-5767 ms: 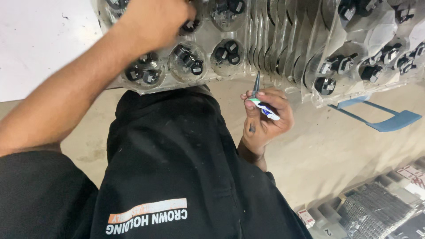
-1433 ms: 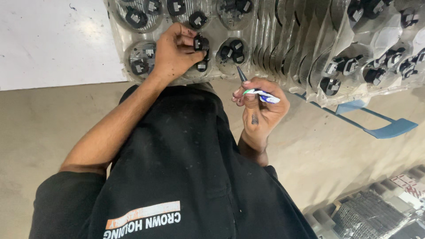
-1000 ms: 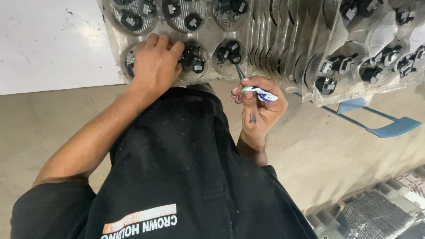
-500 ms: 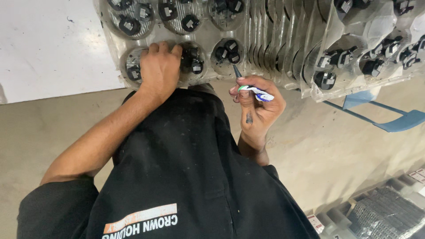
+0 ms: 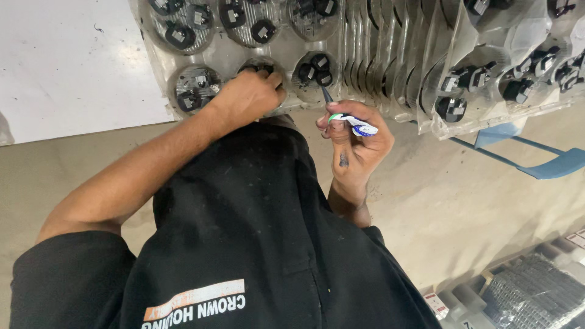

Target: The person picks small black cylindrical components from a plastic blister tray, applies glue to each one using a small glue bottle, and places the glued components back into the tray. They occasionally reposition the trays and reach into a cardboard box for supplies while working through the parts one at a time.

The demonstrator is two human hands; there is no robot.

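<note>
My left hand (image 5: 251,96) reaches up to a clear plastic tray (image 5: 228,53) with round pockets, each holding small black parts (image 5: 315,68). Its curled fingers sit in a pocket in the lower row, covering what is inside. My right hand (image 5: 354,146) hovers just below the tray's edge, closed on a small white, green and blue tube (image 5: 353,125) with a dark tip pointing toward the tray. My black shirt (image 5: 256,231) fills the lower middle of the view.
A stack of similar clear trays (image 5: 390,55) stands on edge to the right, then bagged trays of black parts (image 5: 487,73). A blue frame (image 5: 548,161) lies on the beige floor. A white board (image 5: 73,61) sits at left. Boxes of dark parts (image 5: 530,292) are at the lower right.
My left hand has dropped from a higher pocket to the lower row and shifted slightly right. My right hand keeps the tube near the tray's edge.
</note>
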